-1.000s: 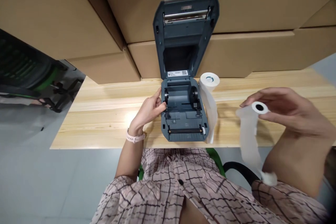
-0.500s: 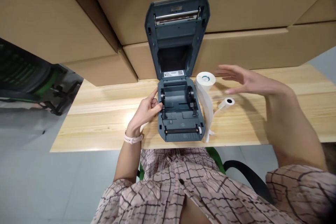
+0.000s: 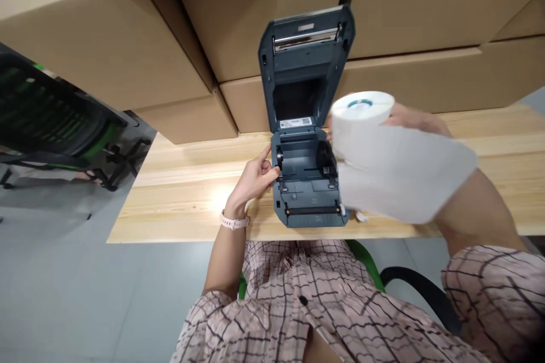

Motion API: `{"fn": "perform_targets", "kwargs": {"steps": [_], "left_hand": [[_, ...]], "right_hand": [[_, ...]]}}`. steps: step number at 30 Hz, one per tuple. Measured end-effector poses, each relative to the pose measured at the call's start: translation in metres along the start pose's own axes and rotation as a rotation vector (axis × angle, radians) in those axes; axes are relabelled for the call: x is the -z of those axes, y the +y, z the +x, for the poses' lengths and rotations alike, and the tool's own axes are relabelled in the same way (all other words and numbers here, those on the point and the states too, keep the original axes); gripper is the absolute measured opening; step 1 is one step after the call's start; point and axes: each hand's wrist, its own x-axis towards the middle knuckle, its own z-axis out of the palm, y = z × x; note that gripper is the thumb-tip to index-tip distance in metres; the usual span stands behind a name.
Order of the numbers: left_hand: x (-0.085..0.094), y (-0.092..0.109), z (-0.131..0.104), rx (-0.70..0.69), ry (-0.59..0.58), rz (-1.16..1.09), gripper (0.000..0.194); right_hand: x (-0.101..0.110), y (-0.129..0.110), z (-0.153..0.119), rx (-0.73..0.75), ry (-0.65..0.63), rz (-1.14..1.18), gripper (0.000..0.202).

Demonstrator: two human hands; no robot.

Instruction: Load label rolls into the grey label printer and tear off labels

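A dark grey-blue label printer (image 3: 304, 187) stands on the wooden table with its lid (image 3: 305, 62) raised. My left hand (image 3: 255, 176) grips the printer's left edge, thumb over the rim by the black roll holder (image 3: 279, 157). To the right, my right hand (image 3: 411, 119) is wrapped round the back of a white label roll (image 3: 355, 133), lifted beside the printer's right side. A wide loose strip of paper (image 3: 404, 176) trails from the roll to the right, over my right forearm. The paper hides the small roll's place; only a white scrap (image 3: 361, 216) shows below.
Large cardboard boxes (image 3: 272, 17) line the back of the table. The wooden table (image 3: 179, 198) has its front edge close to my lap. At the far left, a black and green office chair (image 3: 55, 119) stands on the grey floor.
My right hand has moved left, taken hold of the label roll and lifted it off the table, its strip swinging right. My left hand stays at the printer. The view has shifted slightly left.
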Motion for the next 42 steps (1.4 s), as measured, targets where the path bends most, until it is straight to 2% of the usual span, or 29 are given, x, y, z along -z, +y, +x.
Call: {"fn": "perform_targets", "kwargs": {"steps": [2,3,4,6,10,14,18,22,26,29,32,37,42], "left_hand": [[0.000,0.001,0.000,0.002,-0.005,-0.001,0.094],[0.000,0.001,0.000,0.002,-0.007,0.003,0.094],[0.000,0.001,0.000,0.001,-0.006,0.009,0.093],[0.000,0.001,0.000,-0.003,-0.004,0.019,0.092],[0.000,0.000,0.000,-0.005,0.003,0.023,0.094],[0.000,-0.001,0.001,-0.009,0.007,0.038,0.094],[0.001,-0.004,0.001,-0.041,0.008,0.062,0.093],[0.001,-0.006,0.002,-0.045,0.011,0.083,0.092],[0.001,-0.007,0.002,-0.065,0.025,0.078,0.090],[0.000,-0.007,0.002,-0.067,0.030,0.066,0.090],[0.000,-0.008,0.003,-0.050,0.025,0.033,0.092],[-0.003,-0.013,0.005,-0.079,0.079,0.050,0.088],[-0.005,-0.011,0.003,-0.056,0.099,0.060,0.089]], "right_hand": [[-0.010,-0.032,0.012,0.100,-0.309,-0.078,0.085],[-0.018,-0.045,0.019,0.113,-0.412,-0.179,0.074],[-0.028,-0.055,0.026,0.116,-0.449,-0.300,0.063],[-0.049,-0.064,0.037,0.125,-0.436,-0.496,0.047],[-0.079,-0.048,0.052,0.128,-0.393,-0.588,0.046],[-0.087,-0.031,0.059,0.083,-0.456,-0.563,0.058],[-0.087,-0.029,0.061,0.081,-0.512,-0.628,0.062],[-0.083,-0.028,0.045,0.228,-0.394,-0.618,0.057],[-0.083,-0.034,-0.009,0.345,-0.239,-0.571,0.050],[-0.095,-0.039,-0.059,0.358,-0.210,-0.581,0.049],[-0.120,-0.039,-0.091,0.401,-0.111,-0.652,0.044],[-0.159,-0.039,-0.105,0.437,0.160,-0.762,0.037],[-0.171,-0.047,-0.108,0.407,0.258,-0.779,0.035]]}}
